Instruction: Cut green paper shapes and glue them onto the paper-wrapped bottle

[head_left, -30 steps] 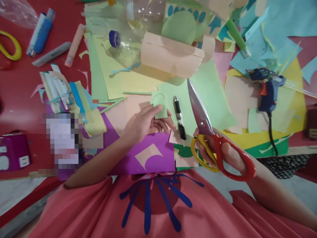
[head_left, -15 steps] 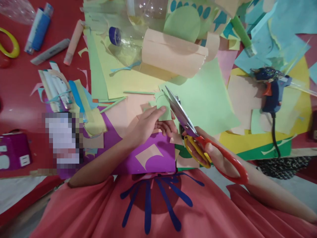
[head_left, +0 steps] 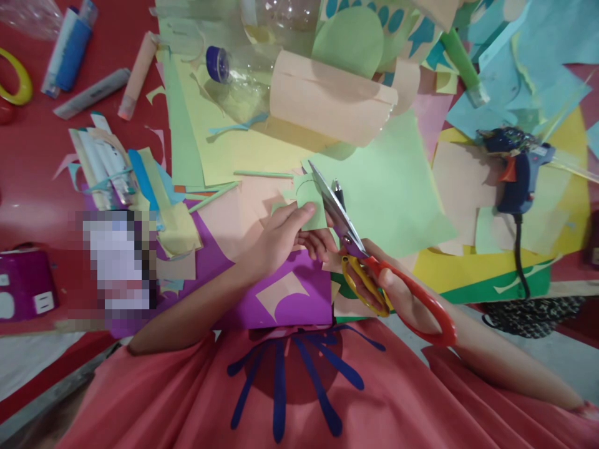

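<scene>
My left hand [head_left: 281, 234] pinches a small light-green paper piece [head_left: 309, 201] with a pen-drawn arch on it, holding it just above the table. My right hand [head_left: 397, 290] grips scissors [head_left: 346, 231] with one red and one yellow handle loop. Their steel blades point up and to the left and meet the right edge of the green piece. A black marker [head_left: 337, 190] lies partly hidden behind the blades.
Coloured paper sheets and scraps cover the red table [head_left: 28, 181]. A rolled peach sheet [head_left: 327, 103] and a clear plastic bottle [head_left: 243, 68] lie ahead. A blue glue gun [head_left: 515, 171] with its cord rests at the right. Glue sticks and markers lie at the upper left.
The scissors swung from upright at the right over to the left, and their blades now meet the green piece. My left hand has kept its hold on the piece.
</scene>
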